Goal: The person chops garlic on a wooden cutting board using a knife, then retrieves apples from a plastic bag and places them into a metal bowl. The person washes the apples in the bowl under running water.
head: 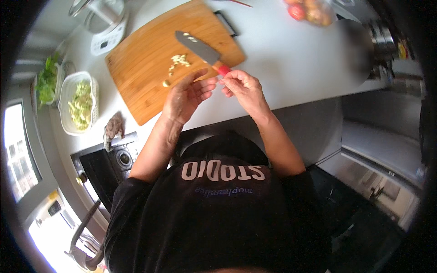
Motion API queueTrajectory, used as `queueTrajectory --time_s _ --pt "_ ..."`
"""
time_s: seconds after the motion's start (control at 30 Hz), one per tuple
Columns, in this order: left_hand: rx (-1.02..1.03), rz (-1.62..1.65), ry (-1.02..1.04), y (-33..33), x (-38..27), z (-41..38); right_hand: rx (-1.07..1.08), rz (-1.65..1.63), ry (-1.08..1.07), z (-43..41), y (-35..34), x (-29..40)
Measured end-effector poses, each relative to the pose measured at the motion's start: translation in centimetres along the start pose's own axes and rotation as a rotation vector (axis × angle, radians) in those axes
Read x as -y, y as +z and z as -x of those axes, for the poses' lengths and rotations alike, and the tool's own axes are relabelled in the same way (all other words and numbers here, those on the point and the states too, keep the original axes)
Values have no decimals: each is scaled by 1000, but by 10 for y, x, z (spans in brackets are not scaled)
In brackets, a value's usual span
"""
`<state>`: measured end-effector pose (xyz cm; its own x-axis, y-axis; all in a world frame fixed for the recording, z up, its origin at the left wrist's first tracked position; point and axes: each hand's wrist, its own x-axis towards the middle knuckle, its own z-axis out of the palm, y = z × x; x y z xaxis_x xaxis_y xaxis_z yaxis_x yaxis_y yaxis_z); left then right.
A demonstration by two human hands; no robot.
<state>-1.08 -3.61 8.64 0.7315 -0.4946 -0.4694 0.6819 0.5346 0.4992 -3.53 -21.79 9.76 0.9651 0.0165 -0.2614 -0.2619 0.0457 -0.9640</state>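
Both of my hands are raised over the near edge of a wooden cutting board (143, 47). My left hand (189, 92) is palm up with its fingers apart and nothing in it. Close to its fingertips, my right hand (242, 88) has thumb and forefinger pinched together; whether something tiny is between them I cannot tell. Beyond my right hand a kitchen knife (201, 47) with a red handle lies on the board, a few pale bits on its blade. Small chopped pale pieces, perhaps garlic (179, 60), form a loose pile, and a larger piece (166, 83) lies nearer my left hand.
On the left are a white basket of cut leafy vegetable (62, 105), a container of green leaves (47, 80), a crumpled cloth (114, 128) and the sink area. A white appliance base (107, 41) stands behind the board; a bag of produce (315, 13) lies at the back right.
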Motion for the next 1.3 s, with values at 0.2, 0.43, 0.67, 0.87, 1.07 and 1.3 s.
queueTrajectory --time_s 0.2,0.43,0.67,0.87,1.07,1.3 --pt "75 -107 -123 23 46 -8 -135 -145 70 75 -97 -4" --pt "152 -203 -391 83 148 -16 -605 -328 131 237 -239 -85" --pt "279 -376 -628 148 237 -11 -1519 -368 527 495 -313 -234" --pt "286 -498 -665 194 293 -5 -1640 110 932 652 -322 -416" --pt "247 -536 -704 214 303 -9 -1928 -233 1229 713 -320 -511" --pt "155 -546 -548 197 288 10 -888 460 1550 669 -367 -449"
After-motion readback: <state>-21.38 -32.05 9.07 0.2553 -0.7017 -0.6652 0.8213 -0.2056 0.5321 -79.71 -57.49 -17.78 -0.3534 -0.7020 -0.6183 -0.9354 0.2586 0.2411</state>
